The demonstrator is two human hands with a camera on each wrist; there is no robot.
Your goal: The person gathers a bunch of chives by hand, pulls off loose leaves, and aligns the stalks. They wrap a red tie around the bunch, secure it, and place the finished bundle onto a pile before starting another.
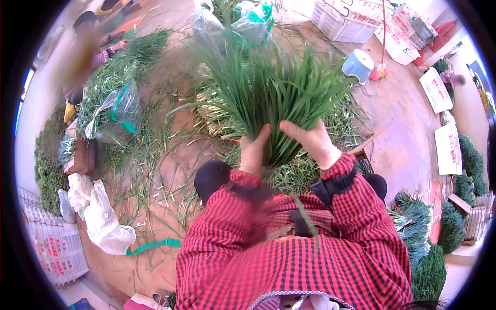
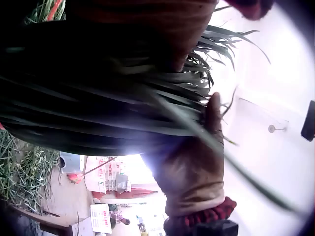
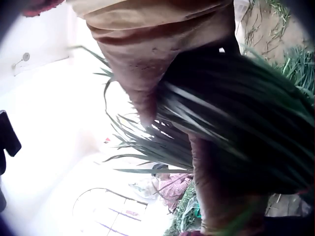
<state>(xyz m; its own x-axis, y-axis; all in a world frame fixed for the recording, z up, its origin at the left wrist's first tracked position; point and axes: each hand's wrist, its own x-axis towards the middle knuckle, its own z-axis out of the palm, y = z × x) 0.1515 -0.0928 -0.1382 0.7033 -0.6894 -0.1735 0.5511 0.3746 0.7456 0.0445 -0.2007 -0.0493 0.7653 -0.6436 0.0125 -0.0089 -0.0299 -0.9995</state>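
Observation:
Both hands wear pale gloves and hold one large bundle of long green leaves [image 1: 279, 98] above the lap. The left hand [image 1: 254, 151] grips its left side, thumb up along the leaves. On its right side the right hand [image 1: 312, 142] grips, thumb pointing inward. Dark leaves [image 2: 98, 108] fill much of the left wrist view, with the right hand [image 2: 192, 172] around them below. In the right wrist view the leaves [image 3: 236, 118] pass under the right hand [image 3: 152, 54]. Fingers beneath the bundle are hidden.
Behind the bundle lies a pile of stalks with white ends [image 1: 212, 111]. Loose leaves litter the floor [image 1: 155, 191]. Around stand a blue stool [image 1: 357, 66], a white crate [image 1: 343, 21], a plastic bag [image 1: 120, 116] on a leaf heap, and white bags [image 1: 103, 219]. Another person's hand [image 1: 120, 45] is at upper left.

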